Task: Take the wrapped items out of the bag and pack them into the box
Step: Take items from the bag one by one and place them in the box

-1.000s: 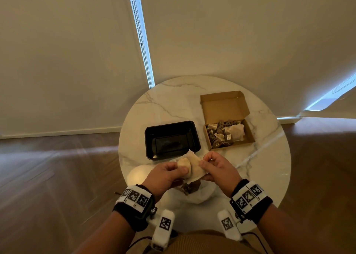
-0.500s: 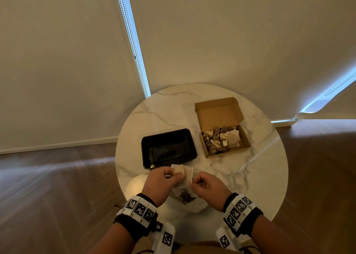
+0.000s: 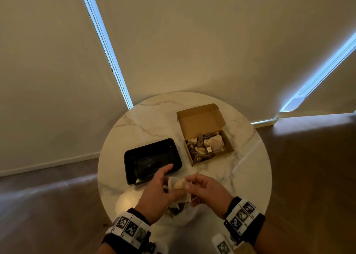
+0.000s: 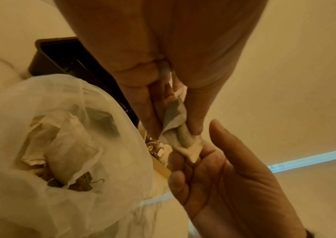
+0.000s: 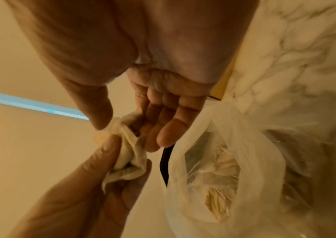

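Note:
Both hands hold one small paper-wrapped item (image 3: 179, 184) over the near part of the round marble table (image 3: 242, 176). My left hand (image 3: 169, 186) pinches its left end (image 4: 180, 136) between thumb and fingers, with the index finger stretched towards the black tray. My right hand (image 3: 192, 184) pinches the other end (image 5: 126, 153). Below the hands lies the thin white plastic bag (image 4: 65, 145), open, with more paper-wrapped items (image 5: 220, 173) inside. The open cardboard box (image 3: 200, 122) stands at the back right, partly filled with wrapped items (image 3: 213, 144).
A black plastic tray (image 3: 129, 167) sits left of the box, just beyond my left hand. Light roller blinds hang behind the table, and wooden floor lies on both sides. The table's right part beside the box is bare marble.
Both hands have kept hold of the wrapped item above the bag. Its paper looks more bunched now. My left index finger has straightened towards the tray. The head view has shifted.

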